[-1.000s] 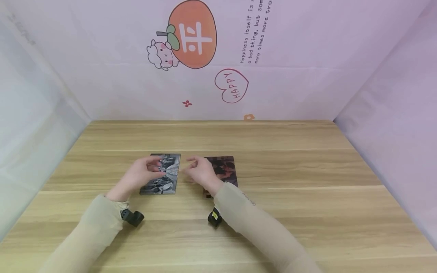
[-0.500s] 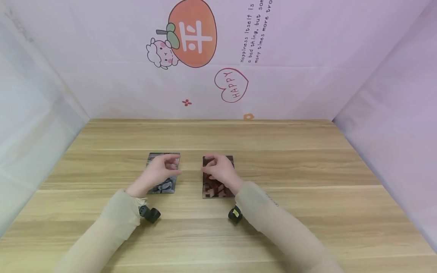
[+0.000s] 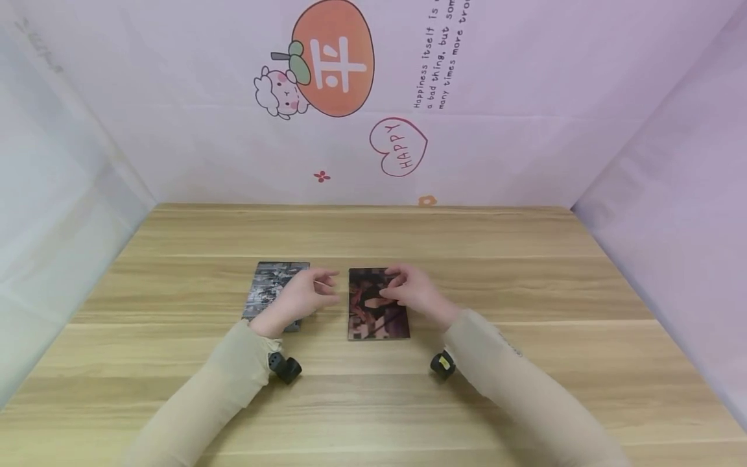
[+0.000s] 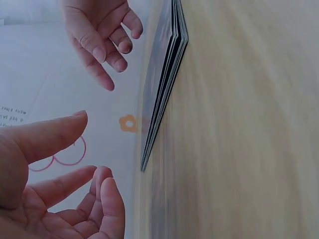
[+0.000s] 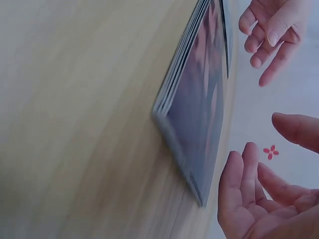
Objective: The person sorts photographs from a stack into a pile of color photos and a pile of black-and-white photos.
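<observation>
A stack of thin picture cards with a dark reddish picture on top (image 3: 373,318) lies flat on the table; its layered edge shows in the right wrist view (image 5: 174,79). To its left lies a second item, a grey picture card (image 3: 265,292), partly covered by my left hand and forearm. My left hand (image 3: 297,295) hovers between the two, its fingers loosely bent around nothing. Over the right edge of the reddish stack hangs my right hand (image 3: 417,292), fingers relaxed, holding nothing. Both wrist views show a gap between my hands and the cards.
The wood-grain table (image 3: 496,259) ends at a white printed backdrop (image 3: 496,155). White sheets rise on the left (image 3: 64,181) and the right (image 3: 665,194). A black camera is strapped to each wrist, the left one (image 3: 284,368) low over the table.
Both hands have moved right: the left from over the grey picture into the gap, the right from the reddish stack's left side to its right edge. The cards stay in place.
</observation>
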